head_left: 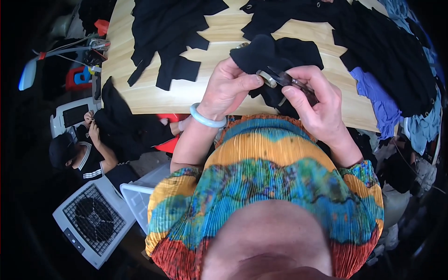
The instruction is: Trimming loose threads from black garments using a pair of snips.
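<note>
Black cloth (278,52) between left hand (225,87), pinching it, and right hand (322,101), gripping dark snips (285,78); black garments (170,25) lie beyond.

Beneath the grip, pale wood-grain table (135,100), brightly lit. Far to the left of the grip, lamp head (28,75) glowing bluish white. Lower left of the grip, white-cased fan unit (93,219) with dark grille; closer to the grip, white plastic bin (136,188); grey floor (150,161) between bin and table.
</note>
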The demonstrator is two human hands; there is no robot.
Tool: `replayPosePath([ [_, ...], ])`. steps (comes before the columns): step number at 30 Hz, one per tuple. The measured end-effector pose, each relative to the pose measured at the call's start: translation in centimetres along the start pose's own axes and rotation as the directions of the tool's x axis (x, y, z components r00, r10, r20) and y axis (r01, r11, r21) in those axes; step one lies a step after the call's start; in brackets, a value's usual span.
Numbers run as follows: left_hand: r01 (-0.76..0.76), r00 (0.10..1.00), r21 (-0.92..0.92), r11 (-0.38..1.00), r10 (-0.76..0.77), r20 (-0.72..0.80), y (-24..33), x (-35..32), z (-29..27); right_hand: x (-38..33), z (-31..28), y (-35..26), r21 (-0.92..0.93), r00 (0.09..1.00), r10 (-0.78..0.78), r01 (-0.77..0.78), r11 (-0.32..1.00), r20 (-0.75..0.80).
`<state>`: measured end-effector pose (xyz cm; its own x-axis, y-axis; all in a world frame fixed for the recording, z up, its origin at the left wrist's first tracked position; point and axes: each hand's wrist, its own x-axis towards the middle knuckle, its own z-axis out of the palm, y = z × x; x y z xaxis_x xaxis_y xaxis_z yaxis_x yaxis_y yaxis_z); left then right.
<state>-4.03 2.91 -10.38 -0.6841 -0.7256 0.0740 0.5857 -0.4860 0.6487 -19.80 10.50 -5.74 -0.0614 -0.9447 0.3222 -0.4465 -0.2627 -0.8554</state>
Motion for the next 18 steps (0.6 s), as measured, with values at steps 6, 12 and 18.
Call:
replayPosePath([
  [6,-0.010,1.000,-0.068,0.998,0.009,-0.008,0.05,-0.09,0.04,-0.29,0.14,-0.25,0.030,0.999,0.030,-0.029,0.999,-0.031],
  [12,-0.032,0.999,-0.080,0.996,0.031,-0.011,0.14,-0.12,0.22,-0.26,0.11,0.01,0.016,0.999,0.013,-0.012,1.000,-0.035],
  [18,-0.003,1.000,-0.070,0.998,0.003,-0.002,-0.29,-0.21,0.36,-0.32,0.18,-0.17,0.004,0.999,-0.016,0.016,1.000,-0.028],
])
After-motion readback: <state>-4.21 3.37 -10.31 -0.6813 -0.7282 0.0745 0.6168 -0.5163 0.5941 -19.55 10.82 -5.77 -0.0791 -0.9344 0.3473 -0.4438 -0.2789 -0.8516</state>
